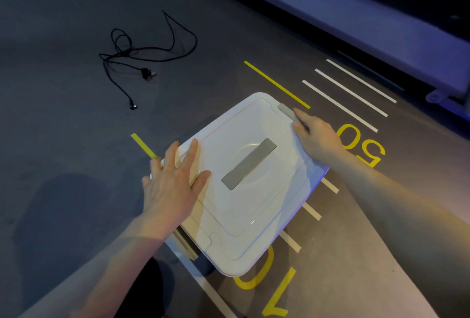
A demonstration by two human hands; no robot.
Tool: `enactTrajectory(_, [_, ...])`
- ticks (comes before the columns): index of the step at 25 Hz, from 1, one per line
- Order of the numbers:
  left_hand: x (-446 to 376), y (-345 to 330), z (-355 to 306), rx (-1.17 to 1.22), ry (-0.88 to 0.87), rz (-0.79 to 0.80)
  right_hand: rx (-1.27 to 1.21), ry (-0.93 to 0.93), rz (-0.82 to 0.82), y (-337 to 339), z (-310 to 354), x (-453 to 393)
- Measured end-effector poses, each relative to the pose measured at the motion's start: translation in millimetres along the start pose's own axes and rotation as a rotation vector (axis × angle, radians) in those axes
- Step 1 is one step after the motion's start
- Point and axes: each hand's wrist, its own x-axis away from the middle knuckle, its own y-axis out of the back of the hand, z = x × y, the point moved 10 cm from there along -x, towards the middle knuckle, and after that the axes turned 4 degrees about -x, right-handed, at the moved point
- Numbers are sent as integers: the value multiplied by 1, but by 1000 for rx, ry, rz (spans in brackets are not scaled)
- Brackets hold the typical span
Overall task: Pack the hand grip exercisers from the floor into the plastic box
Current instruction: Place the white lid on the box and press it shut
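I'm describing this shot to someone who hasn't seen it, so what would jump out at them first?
The white plastic box with its lid closed sits mid-frame on the dark floor, a grey handle across its top. The left hand lies flat on the lid's left edge, while the right hand touches the grey latch at the far edge. A tangled black cable lies further off, upper left.

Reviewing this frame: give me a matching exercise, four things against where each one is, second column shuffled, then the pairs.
Things:
1. left hand
2. right hand
3. black cable
4. grey handle

Places:
A. loose on the floor, apart from the box
B. at the grey latch on the lid's far right edge
C. flat in the middle of the lid
D. spread flat on the lid's left edge

Pairs: 1-D, 2-B, 3-A, 4-C
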Motion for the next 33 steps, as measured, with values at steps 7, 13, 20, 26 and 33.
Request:
enactTrajectory(7, [49,-6,36,473,453,5,359,128,219,-45,58,69])
enactTrajectory(13, [89,-43,40,793,675,190,399,300,419,-81,109,153])
enactTrajectory(20, [90,-39,32,846,760,114,526,336,479,-92,109,168])
enactTrajectory(26, [89,-30,20,674,730,79,592,345,452,-98,107,167])
enactTrajectory(33, [89,-13,-6,578,540,71,551,339,431,-91,109,170])
